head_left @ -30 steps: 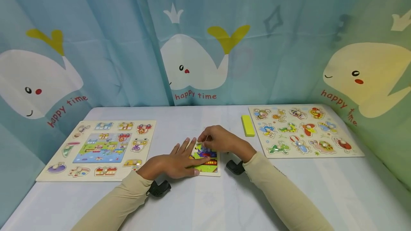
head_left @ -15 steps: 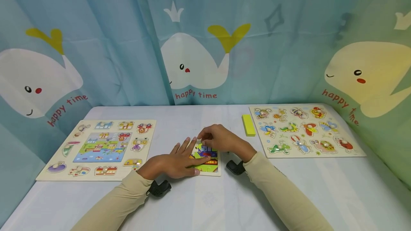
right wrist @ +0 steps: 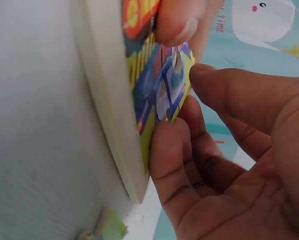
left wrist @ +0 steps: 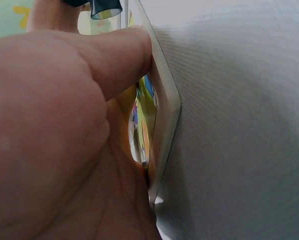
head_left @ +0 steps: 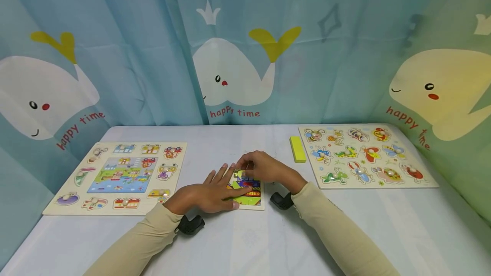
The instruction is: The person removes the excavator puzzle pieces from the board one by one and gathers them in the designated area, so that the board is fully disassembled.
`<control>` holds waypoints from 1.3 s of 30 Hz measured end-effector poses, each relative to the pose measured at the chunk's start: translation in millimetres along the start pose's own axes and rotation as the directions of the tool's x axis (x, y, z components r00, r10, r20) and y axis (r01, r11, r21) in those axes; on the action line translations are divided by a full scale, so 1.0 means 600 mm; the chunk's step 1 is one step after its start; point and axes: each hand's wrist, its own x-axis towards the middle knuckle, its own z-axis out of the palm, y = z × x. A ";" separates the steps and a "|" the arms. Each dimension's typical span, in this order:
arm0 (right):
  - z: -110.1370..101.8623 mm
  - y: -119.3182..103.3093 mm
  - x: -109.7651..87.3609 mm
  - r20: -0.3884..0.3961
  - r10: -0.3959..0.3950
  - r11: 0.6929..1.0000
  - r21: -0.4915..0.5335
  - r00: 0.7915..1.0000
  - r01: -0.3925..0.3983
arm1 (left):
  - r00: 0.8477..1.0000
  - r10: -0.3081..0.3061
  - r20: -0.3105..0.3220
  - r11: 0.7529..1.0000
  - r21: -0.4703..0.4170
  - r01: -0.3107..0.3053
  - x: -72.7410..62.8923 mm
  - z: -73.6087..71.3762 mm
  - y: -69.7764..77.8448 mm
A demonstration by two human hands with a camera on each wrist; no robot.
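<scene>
the change is small, and it comes from the right hand [head_left: 262,167]: against half a second ago its knuckles sit a touch lower at the top of the puzzle [head_left: 251,202], and a little more yellow seems to show by its fingertips. for the work, we'd say that means one piece [right wrist: 175,82] is being worked right now; whether it's coming out or going in, we cannot tell.

the puzzle itself is on the bench [head_left: 230,246], just below the centre of the head frame. over to the right wrist view: that grip is clamped on the piece, thumb on one side, fingers on the other, and the piece tilts proud of the surface.

and the left hand [head_left: 209,195]? fingers apart and spread, flat across the puzzle's left side, just as before, steadying it, we'd judge. the vehicle board [head_left: 69,211] at left, the yellow block [head_left: 297,149] and the bug board [head_left: 414,184] at right haven't moved; only our view has drifted slightly.
</scene>
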 end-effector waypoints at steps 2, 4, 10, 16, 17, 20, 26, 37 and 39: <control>0.001 0.001 0.000 -0.002 0.003 1.000 0.004 1.000 -0.003 | 1.000 0.001 -0.002 1.000 0.005 -0.001 0.000 0.000 -0.001; 0.003 0.002 0.000 -0.004 0.010 1.000 0.010 1.000 -0.010 | 1.000 0.000 -0.001 1.000 0.009 0.000 0.001 0.001 -0.002; 0.001 0.003 -0.001 0.000 0.007 0.999 0.046 1.000 -0.007 | 1.000 -0.003 0.005 1.000 0.009 0.003 0.001 0.001 -0.001; -0.003 0.002 -0.007 0.027 -0.009 0.998 0.069 1.000 0.007 | 1.000 0.004 0.003 1.000 0.002 -0.004 -0.001 0.002 0.001; -0.003 0.002 -0.008 0.030 -0.009 0.998 0.070 1.000 0.007 | 1.000 0.005 0.002 1.000 0.001 -0.005 -0.002 0.001 0.001; -0.006 0.006 -0.009 0.030 -0.021 0.998 0.068 0.999 0.019 | 1.000 0.010 0.001 1.000 -0.006 -0.010 -0.003 0.000 0.003; -0.012 0.017 -0.010 0.028 -0.038 0.992 0.122 0.999 0.034 | 1.000 0.016 0.001 1.000 -0.026 -0.016 -0.003 0.002 0.000; -0.027 0.023 -0.021 -0.023 -0.034 0.993 0.114 0.999 0.037 | 1.000 -0.014 -0.004 1.000 0.000 0.014 0.002 0.000 0.003; -0.030 0.026 -0.025 -0.039 -0.046 0.991 0.122 0.998 0.050 | 1.000 -0.011 -0.007 1.000 0.003 0.011 0.004 0.001 0.003</control>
